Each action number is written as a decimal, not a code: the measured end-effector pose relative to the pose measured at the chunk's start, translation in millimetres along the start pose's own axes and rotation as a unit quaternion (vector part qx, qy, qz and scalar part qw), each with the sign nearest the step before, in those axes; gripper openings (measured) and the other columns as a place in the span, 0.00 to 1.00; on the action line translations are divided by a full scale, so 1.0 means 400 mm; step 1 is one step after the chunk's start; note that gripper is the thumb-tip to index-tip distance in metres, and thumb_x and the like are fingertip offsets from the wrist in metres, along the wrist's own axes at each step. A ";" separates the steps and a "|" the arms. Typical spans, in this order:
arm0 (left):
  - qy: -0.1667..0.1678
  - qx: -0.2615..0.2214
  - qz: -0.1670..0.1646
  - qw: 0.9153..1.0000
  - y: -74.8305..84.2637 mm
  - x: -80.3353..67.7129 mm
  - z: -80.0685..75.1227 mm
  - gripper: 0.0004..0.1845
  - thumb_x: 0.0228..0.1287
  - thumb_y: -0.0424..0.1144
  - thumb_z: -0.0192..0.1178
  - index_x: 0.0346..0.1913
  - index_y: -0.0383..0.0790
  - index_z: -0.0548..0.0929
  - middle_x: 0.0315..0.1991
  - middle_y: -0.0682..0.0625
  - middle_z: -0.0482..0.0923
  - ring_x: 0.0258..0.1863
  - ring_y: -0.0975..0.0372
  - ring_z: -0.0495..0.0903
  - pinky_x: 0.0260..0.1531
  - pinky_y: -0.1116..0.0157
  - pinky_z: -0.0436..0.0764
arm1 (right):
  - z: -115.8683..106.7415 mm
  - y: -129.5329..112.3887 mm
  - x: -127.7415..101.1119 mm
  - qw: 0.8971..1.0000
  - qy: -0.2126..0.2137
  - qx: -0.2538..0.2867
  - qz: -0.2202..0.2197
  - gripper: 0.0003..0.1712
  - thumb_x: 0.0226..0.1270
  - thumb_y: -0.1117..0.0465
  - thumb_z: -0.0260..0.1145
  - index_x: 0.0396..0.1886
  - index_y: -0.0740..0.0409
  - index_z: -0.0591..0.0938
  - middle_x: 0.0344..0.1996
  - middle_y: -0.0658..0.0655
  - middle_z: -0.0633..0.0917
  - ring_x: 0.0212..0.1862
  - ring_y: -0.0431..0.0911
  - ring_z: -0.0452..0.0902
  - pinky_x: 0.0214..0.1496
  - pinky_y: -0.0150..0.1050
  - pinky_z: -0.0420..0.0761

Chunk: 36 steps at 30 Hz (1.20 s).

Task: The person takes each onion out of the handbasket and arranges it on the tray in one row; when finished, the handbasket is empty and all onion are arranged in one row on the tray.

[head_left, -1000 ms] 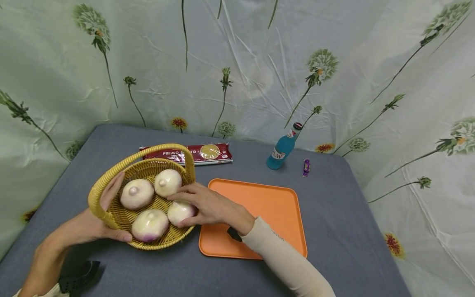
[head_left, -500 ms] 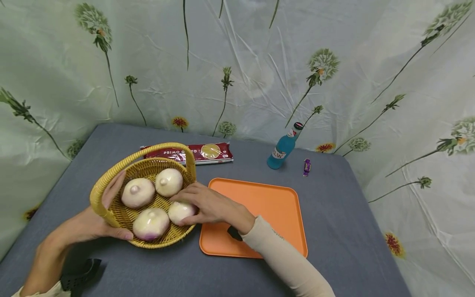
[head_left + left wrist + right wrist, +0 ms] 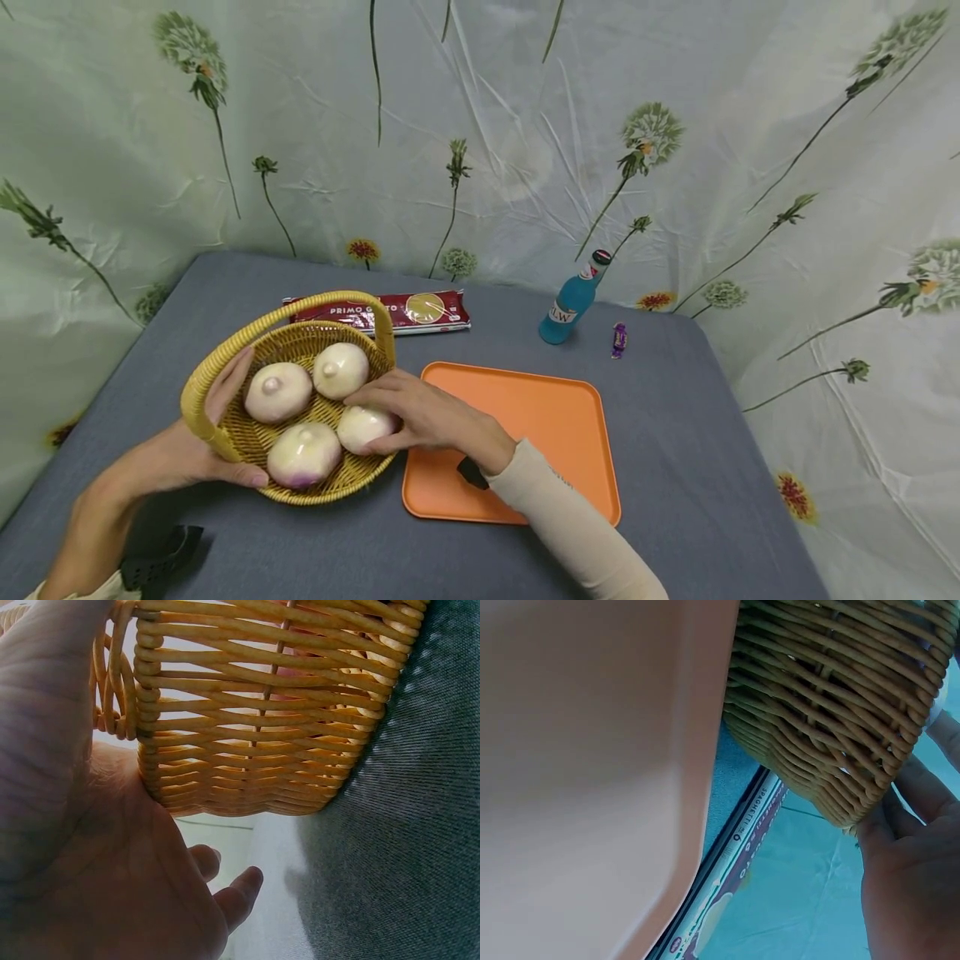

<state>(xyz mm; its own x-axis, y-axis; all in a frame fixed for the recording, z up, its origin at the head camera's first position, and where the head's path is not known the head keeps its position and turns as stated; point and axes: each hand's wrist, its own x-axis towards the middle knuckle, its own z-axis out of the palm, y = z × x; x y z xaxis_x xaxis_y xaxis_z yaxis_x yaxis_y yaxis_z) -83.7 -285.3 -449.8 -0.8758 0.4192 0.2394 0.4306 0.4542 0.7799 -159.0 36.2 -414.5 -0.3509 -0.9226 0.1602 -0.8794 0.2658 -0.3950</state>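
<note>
A yellow wicker basket point(image 3: 330, 495) with a tall hoop handle stands on the left half of the table. Inside lie several round white turnips, one of them point(image 3: 303, 454) showing purple low on its side. My left hand point(image 3: 187, 450) grips the basket's left rim, with the thumb at the front and the fingers inside the handle's base. Over the right rim reaches my right hand point(image 3: 420, 408), thumb and fingers around the rightmost turnip point(image 3: 364, 428), which still sits in the basket. In the right wrist view, the wicker wall point(image 3: 832, 697) hides most of that turnip.
An orange tray point(image 3: 525, 408) lies right of the basket, under my right forearm. Behind the basket is a red spaghetti pack point(image 3: 427, 310). A blue bottle point(image 3: 570, 304) stands at the back, with a purple wrapped candy point(image 3: 619, 340) beside it. Patterned cloth point(image 3: 510, 167) hangs behind.
Almost nothing differs: both hands keep their places on the basket and the turnip. The whole view shifts by only a few pixels.
</note>
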 end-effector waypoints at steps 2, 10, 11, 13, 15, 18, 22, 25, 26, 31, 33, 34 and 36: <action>-0.001 0.001 0.000 1.000 0.001 -0.001 0.000 0.85 0.24 0.35 0.86 0.81 0.41 0.30 0.79 0.33 0.27 0.76 0.71 0.27 0.62 0.86 0.36 | -0.002 -0.003 -0.002 1.000 0.005 -0.001 0.000 0.34 0.63 0.48 0.73 0.66 0.56 0.77 0.60 0.51 0.82 0.62 0.45 0.71 0.67 0.33 0.67; -0.011 -0.009 -0.014 1.000 0.005 -0.005 -0.003 0.84 0.27 0.33 0.85 0.80 0.42 0.29 0.79 0.34 0.26 0.75 0.74 0.27 0.60 0.87 0.37 | -0.008 -0.009 -0.010 0.999 0.051 -0.011 -0.014 0.34 0.63 0.48 0.74 0.66 0.55 0.77 0.61 0.53 0.81 0.63 0.45 0.71 0.67 0.31 0.66; -0.012 -0.011 -0.014 1.000 0.005 -0.004 -0.003 0.84 0.27 0.33 0.85 0.80 0.42 0.29 0.79 0.33 0.26 0.75 0.74 0.28 0.60 0.87 0.37 | -0.009 -0.010 -0.010 0.998 0.056 -0.013 -0.015 0.34 0.62 0.48 0.74 0.66 0.55 0.78 0.61 0.53 0.81 0.63 0.45 0.71 0.67 0.30 0.66; -0.009 -0.011 -0.003 1.000 0.005 -0.003 -0.002 0.83 0.27 0.33 0.85 0.80 0.40 0.30 0.79 0.31 0.26 0.75 0.73 0.28 0.61 0.87 0.37 | -0.014 -0.012 -0.013 0.998 0.067 -0.009 -0.018 0.34 0.62 0.49 0.75 0.66 0.55 0.78 0.61 0.54 0.81 0.63 0.45 0.71 0.67 0.30 0.66; -0.005 -0.007 0.005 1.000 0.005 -0.002 -0.002 0.84 0.26 0.34 0.86 0.80 0.38 0.31 0.78 0.29 0.27 0.75 0.72 0.27 0.62 0.86 0.36 | -0.020 -0.015 -0.015 0.997 0.075 -0.002 -0.019 0.35 0.61 0.50 0.75 0.65 0.56 0.78 0.62 0.55 0.80 0.64 0.46 0.71 0.67 0.30 0.67; -0.003 -0.006 0.011 1.000 0.005 -0.001 0.000 0.84 0.25 0.34 0.86 0.80 0.37 0.31 0.77 0.27 0.27 0.75 0.71 0.27 0.63 0.86 0.35 | -0.030 -0.018 -0.023 0.996 0.088 0.012 -0.020 0.35 0.60 0.51 0.76 0.65 0.56 0.77 0.63 0.55 0.80 0.65 0.46 0.70 0.68 0.32 0.67; -0.007 -0.013 -0.001 1.000 0.004 -0.002 0.001 0.84 0.27 0.33 0.85 0.80 0.39 0.29 0.78 0.31 0.25 0.75 0.71 0.26 0.62 0.86 0.35 | -0.043 -0.019 -0.037 0.995 0.100 0.021 -0.022 0.34 0.61 0.53 0.76 0.66 0.56 0.77 0.63 0.55 0.80 0.65 0.46 0.70 0.67 0.33 0.67; -0.006 -0.008 -0.001 1.000 0.002 -0.001 0.001 0.84 0.26 0.34 0.86 0.80 0.39 0.29 0.78 0.31 0.25 0.75 0.72 0.26 0.62 0.86 0.35 | -0.050 -0.019 -0.048 0.994 0.104 0.027 -0.024 0.34 0.61 0.53 0.75 0.66 0.57 0.77 0.63 0.55 0.80 0.65 0.46 0.70 0.67 0.34 0.68; -0.005 -0.006 0.003 1.000 0.000 -0.001 0.000 0.84 0.26 0.34 0.86 0.80 0.38 0.30 0.78 0.30 0.26 0.75 0.72 0.26 0.62 0.86 0.35 | -0.052 -0.018 -0.051 0.994 0.105 0.029 -0.024 0.34 0.61 0.53 0.75 0.66 0.56 0.77 0.63 0.55 0.79 0.65 0.46 0.70 0.67 0.34 0.68; 0.001 0.005 0.011 1.000 -0.004 -0.001 -0.003 0.84 0.24 0.35 0.86 0.80 0.36 0.31 0.77 0.27 0.28 0.75 0.71 0.26 0.63 0.86 0.35 | -0.056 -0.014 -0.067 0.993 0.116 0.033 -0.018 0.34 0.60 0.54 0.76 0.65 0.56 0.77 0.62 0.55 0.79 0.64 0.46 0.70 0.65 0.35 0.70; -0.002 0.001 0.007 1.000 -0.004 -0.001 -0.002 0.84 0.25 0.34 0.86 0.80 0.37 0.31 0.78 0.28 0.27 0.75 0.72 0.26 0.62 0.86 0.35 | -0.057 -0.013 -0.076 0.992 0.121 0.029 -0.017 0.33 0.60 0.54 0.76 0.64 0.56 0.77 0.62 0.55 0.80 0.63 0.47 0.70 0.65 0.36 0.70; -0.004 0.000 0.005 1.000 -0.004 -0.002 -0.002 0.84 0.26 0.35 0.86 0.80 0.38 0.30 0.78 0.29 0.26 0.75 0.72 0.26 0.62 0.86 0.34 | -0.056 -0.012 -0.080 0.992 0.122 0.028 -0.017 0.33 0.60 0.54 0.76 0.64 0.56 0.78 0.62 0.55 0.80 0.63 0.47 0.71 0.65 0.36 0.70; -0.005 0.002 0.003 1.000 -0.004 -0.003 -0.002 0.84 0.26 0.35 0.86 0.80 0.38 0.30 0.78 0.29 0.26 0.75 0.71 0.26 0.62 0.86 0.34 | -0.056 -0.012 -0.087 0.992 0.125 0.026 -0.017 0.33 0.60 0.54 0.76 0.64 0.56 0.77 0.62 0.56 0.80 0.63 0.47 0.71 0.65 0.37 0.70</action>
<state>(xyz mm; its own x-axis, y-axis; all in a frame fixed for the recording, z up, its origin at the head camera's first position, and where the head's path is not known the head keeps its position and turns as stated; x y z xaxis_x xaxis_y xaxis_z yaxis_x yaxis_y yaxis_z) -83.5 -286.9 -450.8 -0.8708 0.4294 0.2394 0.4374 0.4542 0.7762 -149.7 73.3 -397.8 -0.3961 -0.8310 0.3906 -0.8764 0.2152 -0.4309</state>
